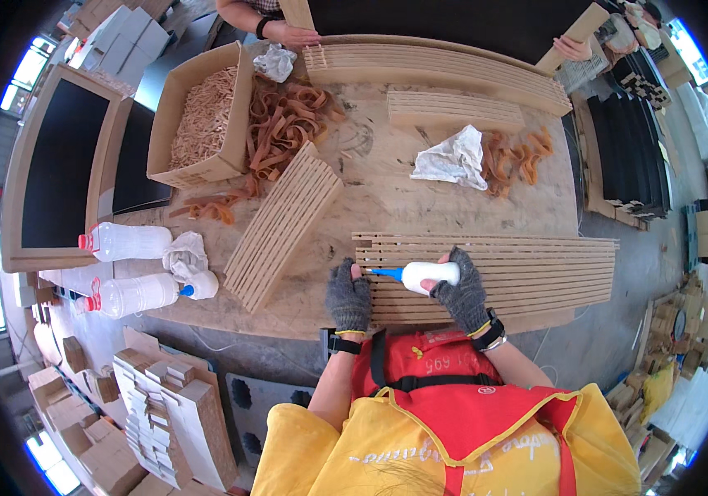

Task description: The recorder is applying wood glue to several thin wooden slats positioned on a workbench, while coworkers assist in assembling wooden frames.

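Observation:
My right hand (pixel 460 293), in a grey fingerless glove, is wrapped round a white squeeze bottle (pixel 430 276) with a blue nozzle. The bottle lies nearly level over a row of long wooden strips (pixel 502 285), its nozzle pointing left. Close to the nozzle tip, my left hand (pixel 348 298), gloved alike, is closed at the left end of the strips. Whatever it may hold is hidden. Small notches show along the strips' left ends. A second bundle of strips (pixel 283 223) lies slanted to the left.
A cardboard box (pixel 234 136) of small wooden pegs stands far left beside brown bands (pixel 288 124). Two clear jugs (pixel 131 241) and another white bottle (pixel 202 285) sit left. White crumpled cloth (pixel 450 159) and more strips (pixel 436 70) lie far. Across the worktable (pixel 370 182), another person's hands hold wood.

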Available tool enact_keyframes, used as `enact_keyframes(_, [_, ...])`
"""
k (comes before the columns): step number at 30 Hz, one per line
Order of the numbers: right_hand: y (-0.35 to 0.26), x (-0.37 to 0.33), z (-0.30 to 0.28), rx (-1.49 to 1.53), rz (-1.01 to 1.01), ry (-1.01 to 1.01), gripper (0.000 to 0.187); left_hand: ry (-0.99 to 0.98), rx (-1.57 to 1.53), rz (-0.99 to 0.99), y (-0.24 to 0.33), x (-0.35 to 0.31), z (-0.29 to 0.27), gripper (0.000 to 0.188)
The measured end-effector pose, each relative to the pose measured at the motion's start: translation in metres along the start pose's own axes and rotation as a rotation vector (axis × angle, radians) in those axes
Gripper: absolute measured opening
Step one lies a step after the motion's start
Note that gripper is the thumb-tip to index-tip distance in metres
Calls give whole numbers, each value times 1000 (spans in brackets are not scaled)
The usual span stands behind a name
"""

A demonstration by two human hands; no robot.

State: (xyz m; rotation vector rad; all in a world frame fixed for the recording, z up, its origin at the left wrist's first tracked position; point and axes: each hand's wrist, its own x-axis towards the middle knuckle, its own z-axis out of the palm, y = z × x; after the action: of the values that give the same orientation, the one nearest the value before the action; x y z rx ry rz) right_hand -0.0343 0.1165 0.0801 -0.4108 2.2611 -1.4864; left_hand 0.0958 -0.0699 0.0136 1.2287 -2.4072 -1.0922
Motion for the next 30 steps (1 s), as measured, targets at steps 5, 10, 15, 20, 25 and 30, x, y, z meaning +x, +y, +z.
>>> enact_keyframes(5, [3,6,5,-64,-27,27,53,22,8,23,-10,0,8,41])
enact_keyframes(10, [-10,5,8,-85,-44,24,50,67,-11,56,-7,-2,6,41])
enact_keyframes(15, [-31,8,10,-190,-129,12,49,40,5,42,-8,-1,6,39])
enact_keyframes(20, [-55,14,13,-367,-273,25,51,50,-36,49,0,-2,3,37])
enact_keyframes(25, [-59,15,16,-477,-393,27,51,66,-21,57,-4,-2,3,37])
enact_keyframes(30, [-64,14,16,-471,-394,22,50,26,-14,49,-4,-1,2,37])
